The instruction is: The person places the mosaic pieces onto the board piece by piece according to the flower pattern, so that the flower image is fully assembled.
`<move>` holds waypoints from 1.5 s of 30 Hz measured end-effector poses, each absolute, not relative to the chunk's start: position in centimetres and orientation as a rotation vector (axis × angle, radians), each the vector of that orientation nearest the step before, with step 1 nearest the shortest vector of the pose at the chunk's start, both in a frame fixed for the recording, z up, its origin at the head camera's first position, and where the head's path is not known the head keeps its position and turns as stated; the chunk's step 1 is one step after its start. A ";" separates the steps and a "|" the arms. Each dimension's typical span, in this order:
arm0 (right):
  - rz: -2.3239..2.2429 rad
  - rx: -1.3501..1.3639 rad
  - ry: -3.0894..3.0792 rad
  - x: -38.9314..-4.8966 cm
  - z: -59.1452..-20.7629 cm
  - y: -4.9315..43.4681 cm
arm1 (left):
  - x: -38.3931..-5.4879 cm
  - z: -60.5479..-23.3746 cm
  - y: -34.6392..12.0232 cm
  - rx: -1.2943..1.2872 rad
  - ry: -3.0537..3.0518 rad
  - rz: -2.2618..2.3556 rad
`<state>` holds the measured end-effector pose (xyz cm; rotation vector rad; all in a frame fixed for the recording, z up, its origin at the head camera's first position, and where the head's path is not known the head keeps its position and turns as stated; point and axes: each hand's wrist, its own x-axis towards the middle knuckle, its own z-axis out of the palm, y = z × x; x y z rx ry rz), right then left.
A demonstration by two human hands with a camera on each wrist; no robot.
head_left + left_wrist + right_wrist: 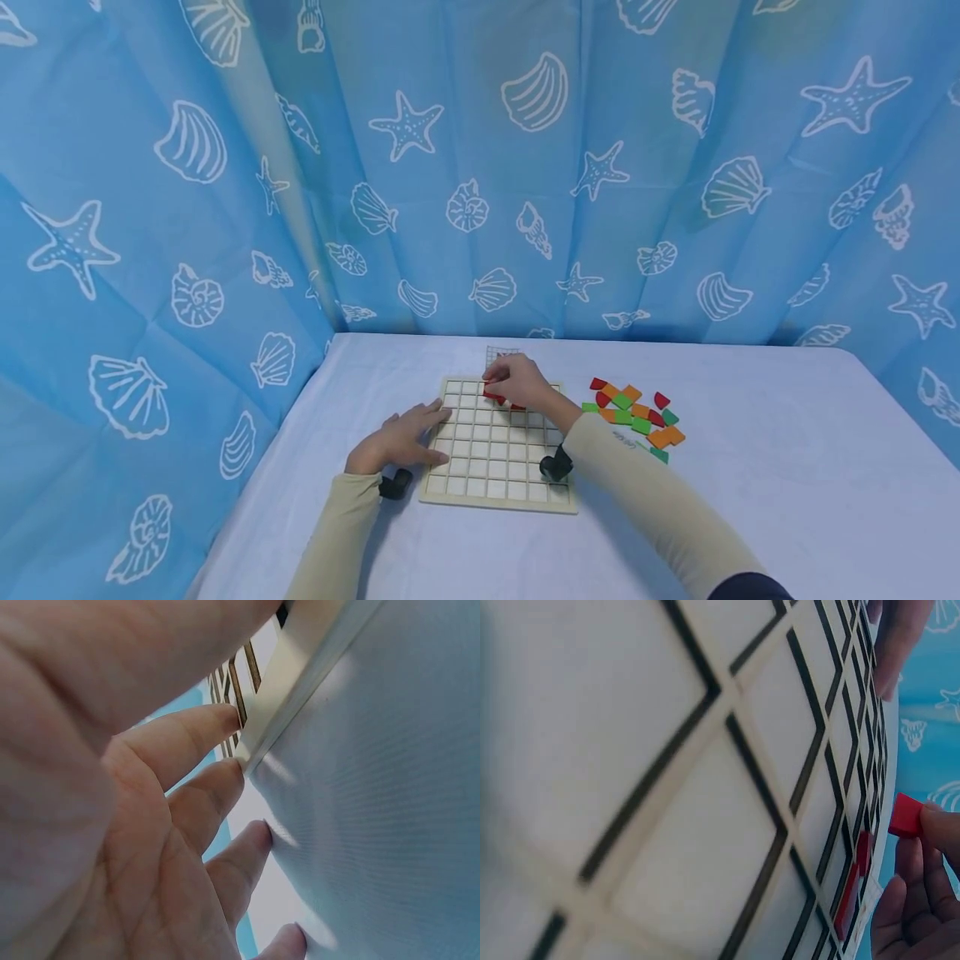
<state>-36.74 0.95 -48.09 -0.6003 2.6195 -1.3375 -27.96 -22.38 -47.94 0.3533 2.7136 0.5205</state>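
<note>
In grid board (495,504): red tiles (847,901); right grip (519,383) pinching red block (906,816), left grip (405,436) spread.

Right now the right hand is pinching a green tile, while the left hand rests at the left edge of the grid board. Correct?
Wrong colour: the right hand is pinching a red tile, not a green one, as the right wrist view shows. The left hand does rest at the left edge of the grid board.

High head, close wrist views share the board (498,450).
</note>
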 end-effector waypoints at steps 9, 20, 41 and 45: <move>-1.305 -0.637 2.615 -37.0 -48.8 -0.2 | -28.1 -47.8 -22.4 0.344 2.715 0.520; -1.146 -0.614 2.730 -36.5 -48.9 -0.8 | -27.9 -48.0 -22.4 0.340 2.711 0.514; -1.133 -0.596 2.645 -36.2 -48.8 -0.5 | -27.8 -47.5 -22.2 0.328 2.695 0.516; -1.133 -0.600 2.653 -36.1 -48.8 -0.6 | -27.8 -47.4 -22.2 0.335 2.695 0.519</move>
